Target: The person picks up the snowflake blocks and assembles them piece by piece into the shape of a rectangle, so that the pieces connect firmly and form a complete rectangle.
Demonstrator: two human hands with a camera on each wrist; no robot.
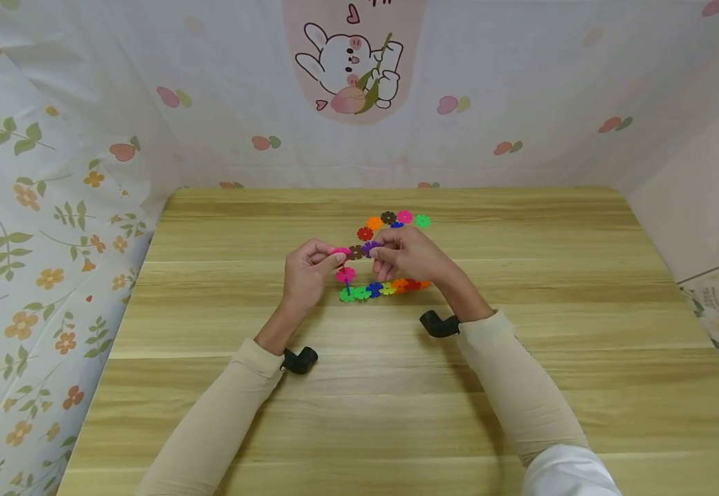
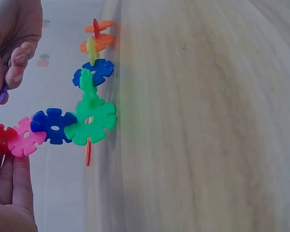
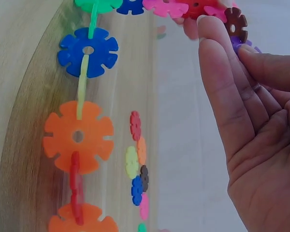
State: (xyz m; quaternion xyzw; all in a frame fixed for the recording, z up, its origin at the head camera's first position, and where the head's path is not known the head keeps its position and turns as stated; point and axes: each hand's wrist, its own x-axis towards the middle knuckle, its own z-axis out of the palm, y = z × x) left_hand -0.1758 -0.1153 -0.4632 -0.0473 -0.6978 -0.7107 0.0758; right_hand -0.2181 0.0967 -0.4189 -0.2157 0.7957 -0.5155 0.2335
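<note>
My left hand [image 1: 305, 274] pinches a pink slotted plastic disc [image 1: 340, 252] between thumb and fingers. The right hand [image 1: 413, 255] pinches a purple disc [image 1: 369, 249], with a brown disc [image 1: 356, 253] between the two hands. From the left hand's end, a joined chain of red, pink and blue discs [image 2: 54, 126] runs down to a green disc [image 2: 93, 122] close over the table. The chain then goes rightward through green, blue, yellow, orange and red discs, passing below the right hand. In the right wrist view an orange disc [image 3: 79, 136] of this chain stands nearest.
Behind the hands, several separate discs lie on the wooden table [image 1: 359, 427], among them a red disc [image 1: 365, 234], an orange disc [image 1: 374, 223] and a green disc [image 1: 422, 220]. A patterned cloth [image 1: 210, 83] hangs along the table's back edge.
</note>
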